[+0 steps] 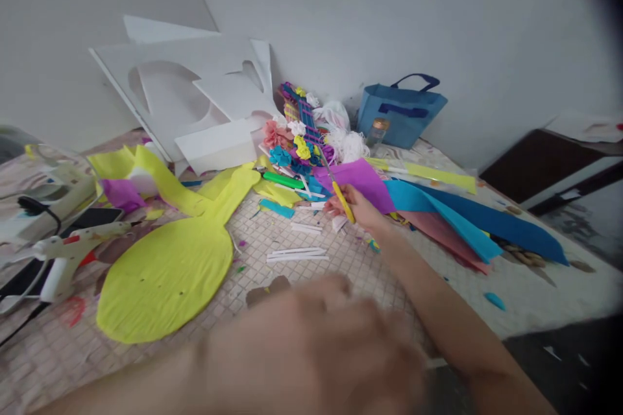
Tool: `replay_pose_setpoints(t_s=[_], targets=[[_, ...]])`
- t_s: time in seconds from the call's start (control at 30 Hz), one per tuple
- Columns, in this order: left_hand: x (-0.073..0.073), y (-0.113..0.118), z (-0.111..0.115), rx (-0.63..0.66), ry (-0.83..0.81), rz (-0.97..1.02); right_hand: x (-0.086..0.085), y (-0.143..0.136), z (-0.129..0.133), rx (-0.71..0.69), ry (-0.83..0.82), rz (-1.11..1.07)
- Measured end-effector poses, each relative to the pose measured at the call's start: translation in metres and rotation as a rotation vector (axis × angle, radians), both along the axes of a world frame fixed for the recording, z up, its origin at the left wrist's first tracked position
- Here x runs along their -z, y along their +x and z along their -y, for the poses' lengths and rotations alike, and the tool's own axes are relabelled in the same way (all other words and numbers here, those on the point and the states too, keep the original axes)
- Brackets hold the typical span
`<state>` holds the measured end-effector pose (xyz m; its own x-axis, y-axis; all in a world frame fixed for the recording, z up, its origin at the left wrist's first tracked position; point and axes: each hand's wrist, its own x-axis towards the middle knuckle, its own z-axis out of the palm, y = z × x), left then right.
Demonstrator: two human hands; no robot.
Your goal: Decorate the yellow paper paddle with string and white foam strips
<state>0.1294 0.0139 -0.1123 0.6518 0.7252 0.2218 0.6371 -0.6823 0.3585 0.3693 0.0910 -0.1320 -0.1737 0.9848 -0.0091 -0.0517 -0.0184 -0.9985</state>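
Observation:
My right hand (357, 209) is closed round a yellow-handled tool (344, 202), apparently scissors, whose thin metal end points up and away over the craft pile. Below it lie several thin white strips (298, 254) on the checked tablecloth. Large and blurred in the foreground, my left hand (321, 343) is raised above the near part of the table; motion smears its fingers, and anything in them cannot be made out. To its left lies a yellow paper-covered round shape with a neck (168, 275). A purple crepe sheet (357, 181) is just beyond my right hand.
White foam boards (170, 91) lean on the wall. Paper flowers (292, 142) and a blue bag (402, 113) stand at the back, with a glass jar (378, 133). Glue gun (73, 249) and cables are at the left; blue crepe strips (511, 227) spread right.

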Motion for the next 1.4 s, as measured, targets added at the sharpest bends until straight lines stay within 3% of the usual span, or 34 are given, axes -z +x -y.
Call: replay_pose_setpoints(t_s=[0.1, 0.23, 0.4, 0.5, 0.67, 0.77, 0.87, 0.97, 1.2, 1.4], targets=[[0.003, 0.008, -0.034, 0.001, -0.056, -0.001, 0.007, 0.002, 0.003, 0.134, 0.114, -0.082], [0.008, 0.016, -0.07, 0.0, -0.147, -0.013, 0.009, 0.003, 0.008, 0.183, 0.123, -0.173], [0.015, 0.022, -0.085, -0.004, -0.189, -0.003, 0.002, -0.001, 0.017, 0.166, 0.131, -0.169], [0.009, 0.018, -0.088, -0.046, -0.206, 0.06, -0.006, -0.002, 0.023, 0.161, 0.164, -0.167], [-0.009, -0.012, -0.079, -0.229, -0.281, 0.304, -0.013, -0.004, 0.031, 0.135, 0.141, -0.14], [-0.008, -0.032, -0.063, -0.339, -0.49, 0.575, -0.011, -0.009, 0.032, 0.11, 0.098, -0.139], [0.001, -0.042, -0.048, -0.392, -0.595, 0.686, -0.011, -0.015, 0.034, 0.074, 0.14, -0.156], [0.008, -0.04, -0.04, -0.38, -0.686, 0.786, -0.012, -0.02, 0.038, 0.038, 0.187, -0.109], [0.011, -0.014, -0.022, -0.261, -1.14, 1.148, -0.008, -0.034, 0.049, -0.036, 0.143, -0.08], [0.007, -0.008, -0.014, -0.206, -1.237, 1.152, -0.003, -0.044, 0.056, -0.025, 0.074, -0.055]])
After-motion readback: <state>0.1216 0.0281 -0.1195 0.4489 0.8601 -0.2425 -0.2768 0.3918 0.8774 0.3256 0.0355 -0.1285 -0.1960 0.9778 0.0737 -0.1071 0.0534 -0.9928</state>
